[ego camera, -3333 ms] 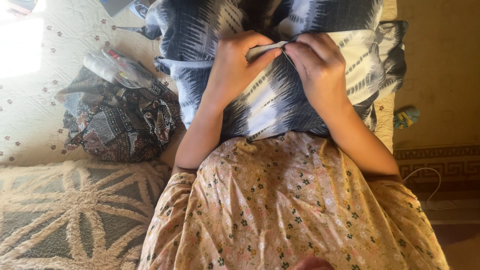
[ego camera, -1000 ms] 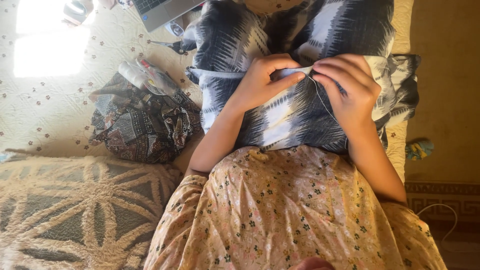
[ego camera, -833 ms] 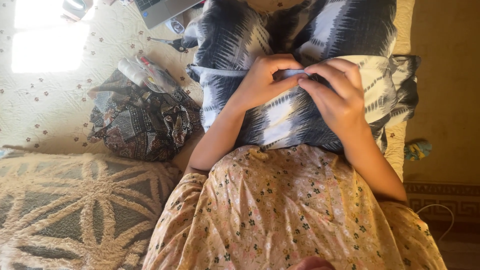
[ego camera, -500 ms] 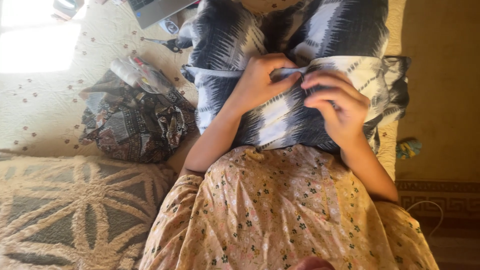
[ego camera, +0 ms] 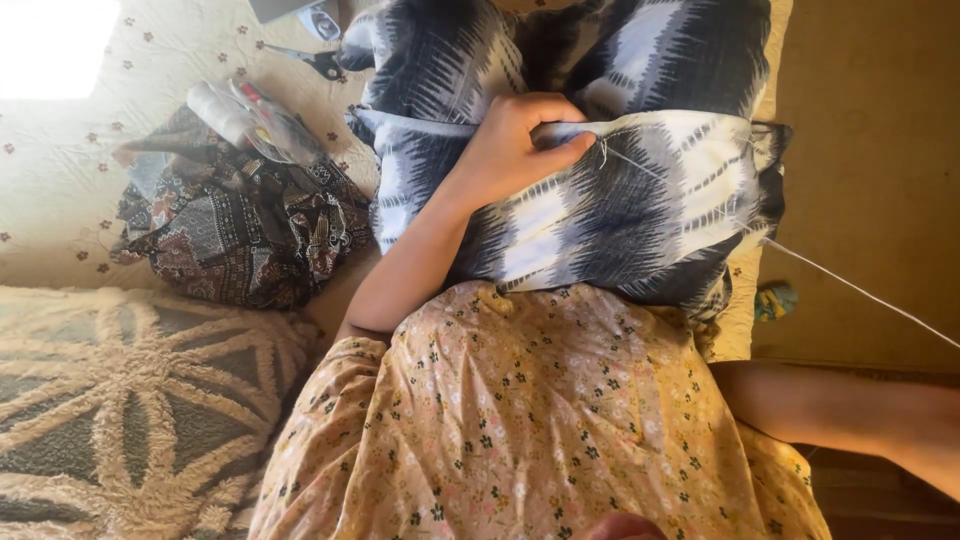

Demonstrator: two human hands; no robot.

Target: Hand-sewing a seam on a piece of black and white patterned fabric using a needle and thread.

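Your left hand (ego camera: 520, 145) is closed on the pillow (ego camera: 620, 190), fingers curled narrow and thumb pressed along the pale seam edge (ego camera: 650, 128), pinching the fold of blue-and-white fabric just where the stitching stops. Your right hand is out of frame past the 4 o'clock edge; only the right forearm (ego camera: 850, 415) shows, so you cannot tell how far that hand is open or what it grips.

From the pinch, a thread (ego camera: 850, 285) runs taut toward 4 o'clock, leaving the seam just beside your left thumb, crossing the pillow's face and passing off the picture's right edge. That line is the relation that matters: the seam's long axis lies from 9 to 3 o'clock across the pillow's upper part, and the thread pulls away from it at a slant, down and to the right. Your left hand is the nearer one, touching the seam itself.

The pillow rests on your lap against the floral dress (ego camera: 560, 430), at 12 o'clock from your body. At 9 o'clock from the left hand lies a dark patterned cloth bundle (ego camera: 240, 235) with a clear plastic packet (ego camera: 250, 120) on top; scissors (ego camera: 315, 62) sit near 11 o'clock on the cream bedcover (ego camera: 60, 200).
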